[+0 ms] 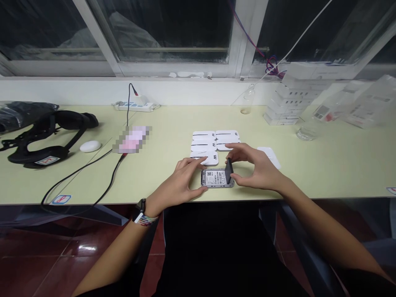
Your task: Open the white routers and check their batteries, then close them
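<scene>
A small pocket Wi-Fi router lies on the table near its front edge, its back open and a printed label showing inside. My left hand grips its left end between thumb and fingers. With thumb and fingertips, my right hand holds a dark flat battery, tilted nearly upright at the router's right end. The battery's lower edge is down in or against the casing; which, I cannot tell. Behind my right hand lies a white back cover, partly hidden by it.
Several white routers with black marks lie in rows just beyond my hands. A stack of white boxes, a plastic bottle and a glass bottle stand back right. At left are a black headset, a cable and a power strip.
</scene>
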A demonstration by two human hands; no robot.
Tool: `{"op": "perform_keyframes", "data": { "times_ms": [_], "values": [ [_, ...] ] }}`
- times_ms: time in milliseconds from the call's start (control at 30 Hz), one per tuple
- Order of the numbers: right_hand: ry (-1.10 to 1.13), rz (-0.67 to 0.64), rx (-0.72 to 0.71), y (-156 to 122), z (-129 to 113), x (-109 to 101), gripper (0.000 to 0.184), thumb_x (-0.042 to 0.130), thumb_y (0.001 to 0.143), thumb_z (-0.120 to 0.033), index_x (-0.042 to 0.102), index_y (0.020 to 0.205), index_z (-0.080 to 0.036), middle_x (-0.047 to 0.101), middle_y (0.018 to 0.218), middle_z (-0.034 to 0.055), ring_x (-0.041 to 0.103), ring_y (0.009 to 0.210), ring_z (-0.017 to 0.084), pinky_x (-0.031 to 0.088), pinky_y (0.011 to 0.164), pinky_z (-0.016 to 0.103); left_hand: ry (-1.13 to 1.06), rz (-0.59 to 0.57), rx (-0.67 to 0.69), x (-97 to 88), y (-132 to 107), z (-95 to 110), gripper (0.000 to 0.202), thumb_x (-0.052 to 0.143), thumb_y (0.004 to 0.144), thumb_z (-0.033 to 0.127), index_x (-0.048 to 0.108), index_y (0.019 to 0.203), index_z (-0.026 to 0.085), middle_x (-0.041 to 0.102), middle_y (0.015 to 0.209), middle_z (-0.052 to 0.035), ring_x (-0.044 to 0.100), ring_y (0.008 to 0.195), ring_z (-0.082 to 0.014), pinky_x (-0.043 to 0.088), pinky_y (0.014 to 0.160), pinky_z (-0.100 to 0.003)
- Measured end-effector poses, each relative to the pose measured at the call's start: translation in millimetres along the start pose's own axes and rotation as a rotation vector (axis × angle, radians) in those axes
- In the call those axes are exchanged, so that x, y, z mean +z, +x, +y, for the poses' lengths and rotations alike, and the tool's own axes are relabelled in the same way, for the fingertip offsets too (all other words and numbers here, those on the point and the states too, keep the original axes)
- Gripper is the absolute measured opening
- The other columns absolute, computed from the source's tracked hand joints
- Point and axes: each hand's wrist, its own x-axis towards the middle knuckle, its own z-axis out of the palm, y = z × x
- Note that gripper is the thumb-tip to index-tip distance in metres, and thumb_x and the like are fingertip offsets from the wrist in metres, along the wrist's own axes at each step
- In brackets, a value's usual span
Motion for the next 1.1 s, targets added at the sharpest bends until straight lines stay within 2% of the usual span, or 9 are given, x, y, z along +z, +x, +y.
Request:
{"op": "perform_keyframes", "data": {
  "times_ms": [267, 500, 633, 700, 800, 867, 1000, 1067, 1100],
  "values": [
    [-0.164, -0.107, -0.049, 20, -13, 14, 0.065, 0.078, 0.085, -0.025, 0.060, 0.147, -0.028, 0.076, 0.130, 0.0085, 0.078, 0.110, 0.030, 0.064, 0.100, 0.048, 0.016, 0.022, 0.008, 0.7, -1, -1, 0.090, 0.079, 0.100, 0.040, 0.028, 0.174, 0.036, 0.062, 0.152, -0.0101, 0.045, 0.150, -0.0367, 0.043, 0.127, -0.059],
    [-0.262, -0.160, -0.116, 22, -18, 31, 0.057, 0.075, 0.089, -0.022, 0.059, 0.143, -0.026, 0.077, 0.124, 0.0079, 0.074, 0.106, 0.028, 0.061, 0.088, 0.042, 0.012, 0.027, -0.012, -0.2, 0, 3, 0.092, 0.080, 0.098, 0.040, 0.028, 0.174, 0.036, 0.063, 0.147, -0.0098, 0.050, 0.145, -0.0371, 0.047, 0.123, -0.057],
    [-0.305, -0.207, -0.109, 20, -12, 38, 0.047, 0.075, 0.090, -0.022, 0.062, 0.135, -0.026, 0.077, 0.116, 0.0084, 0.073, 0.100, 0.027, 0.060, 0.080, 0.040, 0.015, 0.021, 0.001, 0.9, -1, 1, 0.090, 0.078, 0.100, 0.044, 0.027, 0.175, 0.036, 0.061, 0.152, -0.0099, 0.048, 0.148, -0.0362, 0.046, 0.124, -0.056],
    [-0.312, -0.222, -0.138, 18, -6, 41, 0.035, 0.076, 0.091, -0.022, 0.067, 0.125, -0.025, 0.077, 0.114, 0.0094, 0.072, 0.101, 0.028, 0.061, 0.083, 0.042, 0.013, 0.020, -0.006, 1.1, -1, 1, 0.092, 0.078, 0.100, 0.046, 0.026, 0.175, 0.036, 0.061, 0.152, -0.0103, 0.047, 0.149, -0.0371, 0.046, 0.124, -0.057],
    [-0.284, -0.201, -0.246, 12, 1, 43, 0.010, 0.071, 0.100, -0.021, 0.074, 0.107, -0.026, 0.079, 0.113, 0.0080, 0.069, 0.113, 0.030, 0.061, 0.098, 0.050, 0.019, 0.018, -0.012, 0.9, 0, 2, 0.092, 0.079, 0.100, 0.045, 0.027, 0.175, 0.035, 0.063, 0.149, -0.0109, 0.048, 0.147, -0.0375, 0.045, 0.124, -0.058],
    [-0.296, -0.177, -0.277, 6, 3, 40, 0.013, 0.066, 0.105, -0.021, 0.077, 0.102, -0.028, 0.079, 0.117, 0.0072, 0.066, 0.123, 0.031, 0.060, 0.105, 0.055, 0.019, 0.018, -0.011, 0.5, 1, 3, 0.091, 0.079, 0.100, 0.044, 0.029, 0.175, 0.035, 0.064, 0.148, -0.0106, 0.047, 0.147, -0.0373, 0.044, 0.125, -0.058],
    [-0.342, -0.133, -0.197, -9, 10, 21, 0.016, 0.068, 0.105, -0.025, 0.078, 0.093, -0.027, 0.074, 0.125, 0.0110, 0.065, 0.125, 0.033, 0.061, 0.101, 0.057, 0.011, 0.028, -0.013, 0.4, 1, 2, 0.091, 0.080, 0.098, 0.040, 0.030, 0.174, 0.035, 0.066, 0.147, -0.0100, 0.047, 0.147, -0.0376, 0.043, 0.125, -0.059],
    [-0.398, -0.049, -0.104, -17, 22, 3, 0.021, 0.068, 0.105, -0.029, 0.076, 0.085, -0.026, 0.073, 0.123, 0.0124, 0.067, 0.121, 0.034, 0.061, 0.098, 0.058, 0.007, 0.028, -0.007, 0.5, 1, 2, 0.091, 0.079, 0.098, 0.039, 0.030, 0.174, 0.033, 0.066, 0.147, -0.0098, 0.047, 0.147, -0.0372, 0.043, 0.125, -0.059],
    [-0.462, 0.036, -0.047, -21, 30, -7, 0.025, 0.066, 0.105, -0.032, 0.074, 0.082, -0.026, 0.073, 0.119, 0.0131, 0.068, 0.116, 0.035, 0.061, 0.095, 0.059, 0.005, 0.025, -0.004, 0.4, 0, 1, 0.091, 0.079, 0.099, 0.038, 0.029, 0.174, 0.033, 0.066, 0.147, -0.0098, 0.047, 0.147, -0.0368, 0.042, 0.125, -0.058]
  ]
}}
